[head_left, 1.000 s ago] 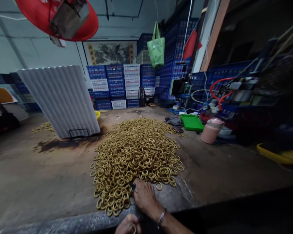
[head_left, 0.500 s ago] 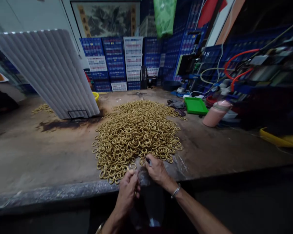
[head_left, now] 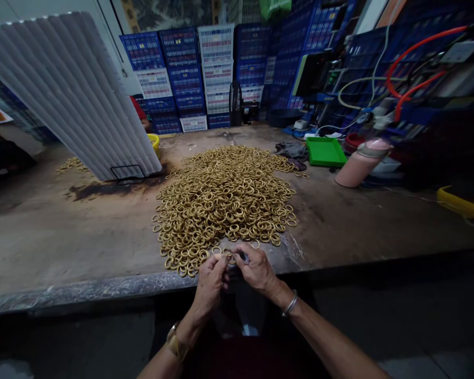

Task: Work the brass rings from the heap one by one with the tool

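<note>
A wide heap of brass-coloured rings (head_left: pixel 229 200) lies on the worktable (head_left: pixel 114 237), reaching close to its front edge. At the near side of the heap my left hand (head_left: pixel 213 276) is closed, thumb and fingertips pinching a ring (head_left: pixel 228 257). My right hand (head_left: pixel 256 267) is closed beside it, its fingertips at the same ring and a small dark object (head_left: pixel 243 256) showing between its fingers. What that dark object is cannot be made out. A few single rings lie just beyond my fingertips.
A tall corrugated panel (head_left: pixel 79 95) leans in a wire stand at the left. Behind the table rise stacked crates (head_left: pixel 181 79). A green tray (head_left: pixel 326 151), a pink bottle (head_left: pixel 359 167) and hoses (head_left: pixel 414 52) are on the right.
The view has tilted downward. My hands have come together, and a ring is now between their fingertips. Earlier they were apart, my right hand at the edge of the heap.
</note>
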`<state>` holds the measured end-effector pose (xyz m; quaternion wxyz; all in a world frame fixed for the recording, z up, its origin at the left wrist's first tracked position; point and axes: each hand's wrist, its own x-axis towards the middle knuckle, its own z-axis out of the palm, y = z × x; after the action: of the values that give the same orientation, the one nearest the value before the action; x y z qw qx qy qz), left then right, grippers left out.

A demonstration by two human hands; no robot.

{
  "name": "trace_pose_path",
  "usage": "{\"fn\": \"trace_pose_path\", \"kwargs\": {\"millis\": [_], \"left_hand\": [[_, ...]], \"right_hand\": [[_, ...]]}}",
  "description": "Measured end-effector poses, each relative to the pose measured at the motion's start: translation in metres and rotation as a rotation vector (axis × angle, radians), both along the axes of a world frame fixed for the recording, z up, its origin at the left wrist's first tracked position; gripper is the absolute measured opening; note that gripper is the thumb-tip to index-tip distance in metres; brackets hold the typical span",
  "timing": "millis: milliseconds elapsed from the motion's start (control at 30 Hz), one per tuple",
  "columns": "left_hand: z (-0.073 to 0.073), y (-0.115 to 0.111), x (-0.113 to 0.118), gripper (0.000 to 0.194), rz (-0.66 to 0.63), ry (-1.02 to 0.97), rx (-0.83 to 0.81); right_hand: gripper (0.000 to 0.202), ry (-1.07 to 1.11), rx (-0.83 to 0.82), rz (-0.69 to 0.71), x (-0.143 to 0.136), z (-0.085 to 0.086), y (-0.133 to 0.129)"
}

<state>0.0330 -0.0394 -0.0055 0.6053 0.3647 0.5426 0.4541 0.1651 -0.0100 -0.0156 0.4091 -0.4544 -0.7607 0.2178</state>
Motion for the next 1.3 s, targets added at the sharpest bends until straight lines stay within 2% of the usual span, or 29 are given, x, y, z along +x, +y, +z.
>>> {"fn": "trace_pose_path", "kwargs": {"millis": [200,333,433,567,667,733,867,1100,1200,1300], "left_hand": [[0.000,0.000,-0.001,0.034,0.002,-0.004,0.028],[-0.001,-0.002,-0.001,0.033,-0.014,-0.087,-0.009],[0.000,-0.004,0.000,0.032,0.001,-0.014,0.001],[0.001,-0.007,-0.002,0.031,0.059,0.182,0.224],[-0.001,-0.007,-0.004,0.025,-0.014,0.253,0.396],[-0.003,-0.007,-0.006,0.023,-0.050,0.287,0.444],[-0.005,-0.007,-0.007,0.019,-0.052,0.333,0.453],[0.002,-0.011,-0.004,0.018,-0.066,0.315,0.397],[0.004,-0.012,-0.004,0.025,-0.127,0.185,0.196],[0.003,-0.013,-0.005,0.032,-0.209,0.016,0.010]], "right_hand": [[0.012,0.070,-0.144,-0.042,-0.003,0.004,-0.005],[0.015,0.164,-0.322,0.011,-0.006,0.003,-0.007],[0.012,0.315,-0.474,-0.043,-0.007,0.003,-0.004],[0.017,0.564,-0.815,-0.031,-0.007,0.010,-0.003],[0.023,0.687,-0.982,0.012,-0.005,0.016,-0.005],[0.024,0.722,-1.041,0.042,-0.004,0.017,-0.008],[0.028,0.691,-0.995,0.081,-0.003,0.011,-0.011],[0.023,0.353,-0.722,-0.042,-0.004,0.007,-0.010],[0.022,0.314,-0.669,-0.064,-0.004,0.008,-0.009],[0.021,0.326,-0.686,-0.058,-0.003,0.008,-0.011]]}}
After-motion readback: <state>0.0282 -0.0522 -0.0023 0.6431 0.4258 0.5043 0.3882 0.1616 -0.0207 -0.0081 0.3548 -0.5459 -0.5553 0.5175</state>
